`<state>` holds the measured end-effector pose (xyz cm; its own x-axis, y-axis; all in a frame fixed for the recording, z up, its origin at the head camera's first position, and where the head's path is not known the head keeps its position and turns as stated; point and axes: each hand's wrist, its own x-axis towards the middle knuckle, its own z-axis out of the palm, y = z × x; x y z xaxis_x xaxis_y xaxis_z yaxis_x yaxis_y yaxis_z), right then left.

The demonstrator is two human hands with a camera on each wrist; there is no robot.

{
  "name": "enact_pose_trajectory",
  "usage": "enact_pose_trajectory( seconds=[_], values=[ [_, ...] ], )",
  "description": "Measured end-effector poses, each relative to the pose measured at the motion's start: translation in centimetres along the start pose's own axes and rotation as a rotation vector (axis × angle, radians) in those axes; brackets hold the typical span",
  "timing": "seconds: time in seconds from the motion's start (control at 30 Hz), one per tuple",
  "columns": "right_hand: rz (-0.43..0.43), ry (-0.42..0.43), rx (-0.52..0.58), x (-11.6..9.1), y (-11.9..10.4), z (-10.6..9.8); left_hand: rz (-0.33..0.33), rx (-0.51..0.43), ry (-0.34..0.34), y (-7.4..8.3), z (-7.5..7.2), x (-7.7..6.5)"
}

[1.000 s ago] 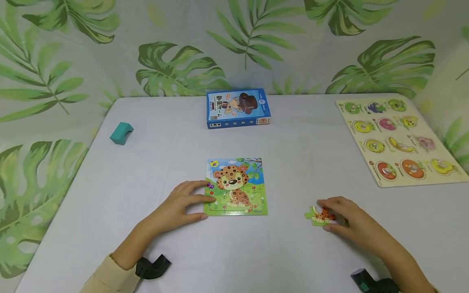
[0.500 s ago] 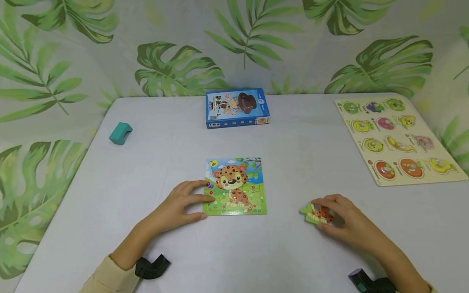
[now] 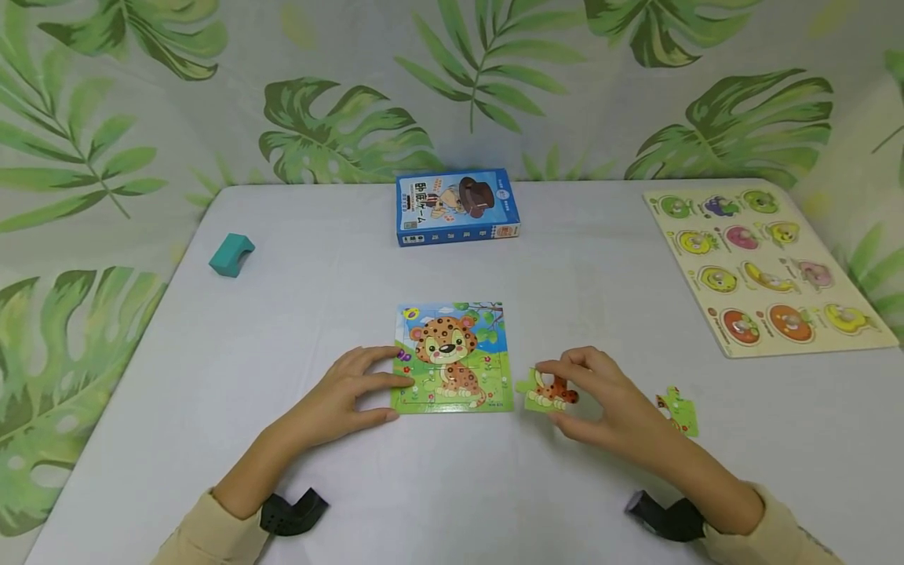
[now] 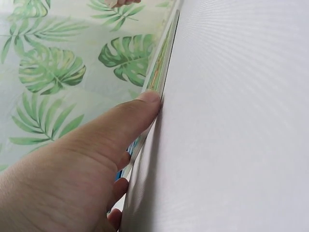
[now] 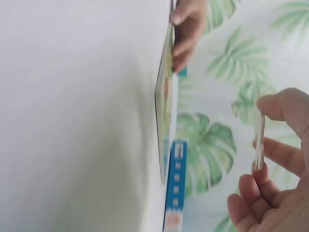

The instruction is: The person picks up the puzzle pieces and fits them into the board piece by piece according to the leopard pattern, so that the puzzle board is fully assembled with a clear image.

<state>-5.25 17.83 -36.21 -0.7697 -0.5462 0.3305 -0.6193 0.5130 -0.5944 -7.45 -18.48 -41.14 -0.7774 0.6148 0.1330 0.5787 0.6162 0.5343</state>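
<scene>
In the head view, a square leopard jigsaw puzzle (image 3: pixel 455 357) lies flat on the white table. My left hand (image 3: pixel 360 392) rests at its left side, fingertips on the picture's edge and the thumb by the lower left corner. From the left wrist view, the thumb (image 4: pixel 130 118) touches the puzzle's edge. Just right of the puzzle, my right hand (image 3: pixel 600 392) pinches a puzzle piece (image 3: pixel 544 396) with leopard spots and green grass. The right wrist view shows this piece (image 5: pixel 259 140) edge-on between thumb and fingers, raised off the table.
A loose green puzzle piece (image 3: pixel 681 412) lies beyond the right wrist. At the back stands a blue card box (image 3: pixel 457 208). A teal arch block (image 3: pixel 231 255) sits back left, and a fruit puzzle board (image 3: pixel 770 271) lies at the right.
My right hand has lifted the leopard piece and carried it left, close to the puzzle. A green piece now shows where the hand was. The left hand has stayed in place.
</scene>
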Motion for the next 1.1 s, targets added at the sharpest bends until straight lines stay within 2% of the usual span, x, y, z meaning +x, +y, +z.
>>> enact_pose_trajectory(
  seconds=[0.33, 0.47, 0.63, 0.87, 0.97, 1.1],
  values=[
    [-0.001, -0.13, -0.034, 4.5, -0.6, 4.5, 0.016, 0.006, 0.008, -0.3, 0.2, 0.1],
    [0.036, -0.189, -0.025, 5.5, -0.6, 6.0, 0.017, 0.013, 0.009, -0.3, 0.2, 0.1],
    [0.025, -0.212, -0.042, 6.3, -0.3, 7.3, 0.001, 0.03, 0.006, 0.0, 0.2, 0.1],
    [0.033, -0.257, -0.064, 7.2, -0.1, 8.2, -0.011, 0.04, 0.002, 0.9, 0.6, 0.1],
    [0.046, -0.277, -0.045, 7.3, 0.0, 8.1, 0.016, 0.052, -0.004, 1.2, 0.9, 0.2],
    [0.067, -0.302, -0.026, 7.5, 0.0, 8.0, 0.065, 0.112, -0.024, 1.5, 1.2, 0.2]
  ],
)
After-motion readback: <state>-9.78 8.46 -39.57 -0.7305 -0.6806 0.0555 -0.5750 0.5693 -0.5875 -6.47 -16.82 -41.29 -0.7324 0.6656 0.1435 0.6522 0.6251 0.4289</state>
